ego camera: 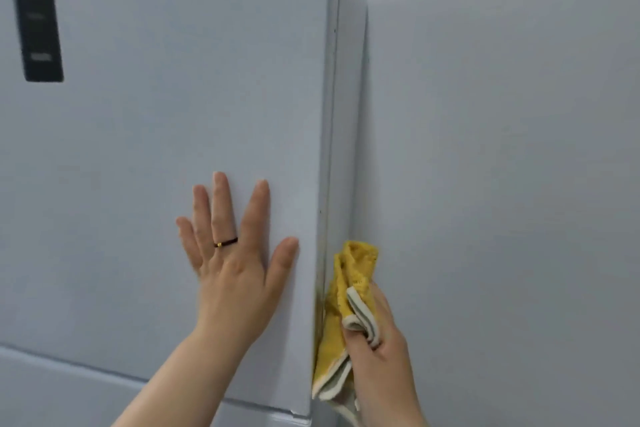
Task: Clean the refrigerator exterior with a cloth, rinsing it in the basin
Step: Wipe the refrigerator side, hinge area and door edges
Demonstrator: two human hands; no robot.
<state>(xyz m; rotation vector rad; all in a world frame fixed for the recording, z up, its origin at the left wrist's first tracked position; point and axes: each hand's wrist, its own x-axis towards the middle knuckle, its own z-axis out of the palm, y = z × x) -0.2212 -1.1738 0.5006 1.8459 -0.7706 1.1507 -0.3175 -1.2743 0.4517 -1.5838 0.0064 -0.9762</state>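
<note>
The white refrigerator [156, 114] fills the left and middle of the head view, its upper door facing me. My left hand [232, 253] lies flat on that door with fingers spread, a dark ring on one finger. My right hand [381, 350] is closed around a yellow cloth [349, 274] with a white and grey edge. The cloth is pressed against the refrigerator's right side panel, in the narrow gap by the wall. The basin is out of view.
A dark vertical control panel [36, 17] sits at the door's upper left. A plain white wall [502, 149] stands close on the right. The seam to the lower door [104, 371] runs along the bottom.
</note>
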